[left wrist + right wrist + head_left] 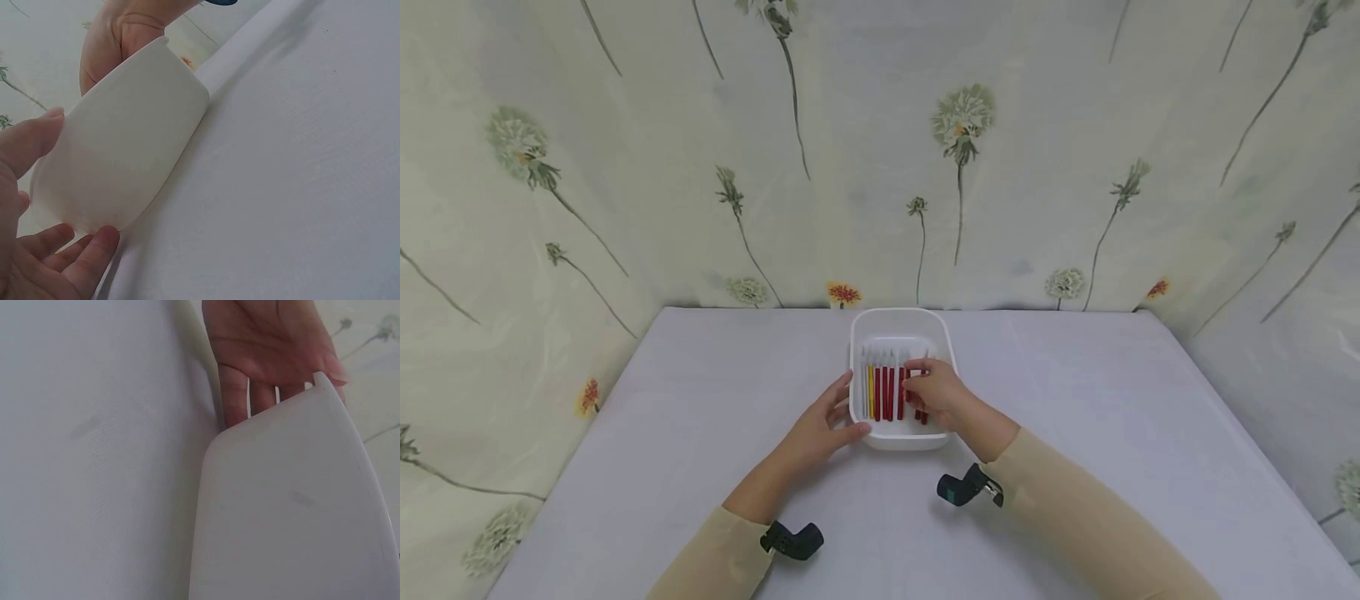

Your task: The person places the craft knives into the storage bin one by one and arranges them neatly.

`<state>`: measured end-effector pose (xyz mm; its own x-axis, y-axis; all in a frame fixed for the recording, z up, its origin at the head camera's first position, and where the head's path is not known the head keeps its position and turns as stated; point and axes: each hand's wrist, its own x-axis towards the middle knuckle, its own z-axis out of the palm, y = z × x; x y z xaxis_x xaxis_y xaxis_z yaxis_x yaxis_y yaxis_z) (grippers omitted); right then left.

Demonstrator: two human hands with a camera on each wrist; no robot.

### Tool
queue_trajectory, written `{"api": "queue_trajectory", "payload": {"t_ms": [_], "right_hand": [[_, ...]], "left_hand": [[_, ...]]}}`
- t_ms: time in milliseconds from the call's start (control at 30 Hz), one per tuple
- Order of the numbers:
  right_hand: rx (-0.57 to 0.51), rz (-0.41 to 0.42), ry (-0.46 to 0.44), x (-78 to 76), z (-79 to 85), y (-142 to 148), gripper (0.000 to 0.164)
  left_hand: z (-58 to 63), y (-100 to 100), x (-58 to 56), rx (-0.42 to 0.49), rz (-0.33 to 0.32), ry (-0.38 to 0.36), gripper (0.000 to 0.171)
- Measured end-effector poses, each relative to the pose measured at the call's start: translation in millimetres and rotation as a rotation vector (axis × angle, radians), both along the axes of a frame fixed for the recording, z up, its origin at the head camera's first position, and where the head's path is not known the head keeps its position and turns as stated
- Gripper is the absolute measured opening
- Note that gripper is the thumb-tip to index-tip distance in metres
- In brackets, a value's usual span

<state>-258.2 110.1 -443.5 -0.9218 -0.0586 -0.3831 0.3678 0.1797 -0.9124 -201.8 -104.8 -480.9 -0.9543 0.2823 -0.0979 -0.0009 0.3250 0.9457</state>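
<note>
Slim pens with pale upper ends lie side by side in a white plastic tray (904, 442). On the left are a whitish one, a yellow pen (871, 392) and several red pens (883, 393). My left hand (820, 427) holds the tray's near-left corner, its thumb at the rim and its fingers along the outer wall (134, 125). My right hand (942, 390) reaches inside over the right part, thumb and forefinger pinching a red pen (907, 387). Other red pens (924, 416) lie partly hidden beneath that hand. In the right wrist view the tray wall (281, 500) hides its fingertips.
A white cloth covers the table (722, 375) under the tray. Behind and at the sides hangs a curtain (850, 167) printed with dandelions. Black wrist cameras (793, 542) sit at both cuffs, above the table in front of the tray.
</note>
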Motion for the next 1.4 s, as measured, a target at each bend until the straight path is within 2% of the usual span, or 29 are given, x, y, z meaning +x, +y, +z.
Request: {"api": "queue_trajectory", "payload": {"t_ms": [433,1200,1400], "right_hand": [[0.031,-0.014,-0.009,-0.8,-7.8,-0.6,0.040],[0.138,-0.003,0.034,1.8,-5.5,-3.3,0.040],[0.134,-0.015,0.052,2.1,-5.3,-4.1,0.039]], "left_hand": [[-0.2,0.3,0.4,0.028,-0.012,-0.004,0.092],[0.9,1.3,0.3,0.013,0.002,0.010,0.091],[1.4,1.6,0.9,0.010,0.002,0.012,0.091]]}}
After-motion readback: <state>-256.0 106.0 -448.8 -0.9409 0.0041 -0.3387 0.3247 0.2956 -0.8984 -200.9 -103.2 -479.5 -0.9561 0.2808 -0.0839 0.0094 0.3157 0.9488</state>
